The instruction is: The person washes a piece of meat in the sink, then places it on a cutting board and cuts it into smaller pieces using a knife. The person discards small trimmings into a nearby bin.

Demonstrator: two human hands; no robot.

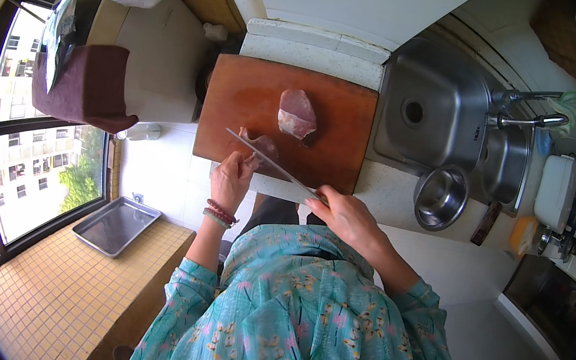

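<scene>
Pinched in the fingers of my left hand (233,176) is the near end of a thin piece of raw meat (265,146), which lies at the front left of the wooden cutting board (234,87). My right hand (344,211) grips the handle of a kitchen knife (278,168). Its blade runs up and to the left, passing over the thin meat, close to my left fingers. Whether the edge touches the meat, I cannot tell. Farther back on the board rests a thick chunk of raw meat (297,113), pink with a pale fatty side, apart from both hands.
Right of the board is a stainless steel sink (434,84) with a faucet (530,120). A metal bowl (441,198) stands at its near corner, beside a dark-handled utensil (486,223). A metal tray (117,225) lies on the tiled ledge (86,285) below the window at left.
</scene>
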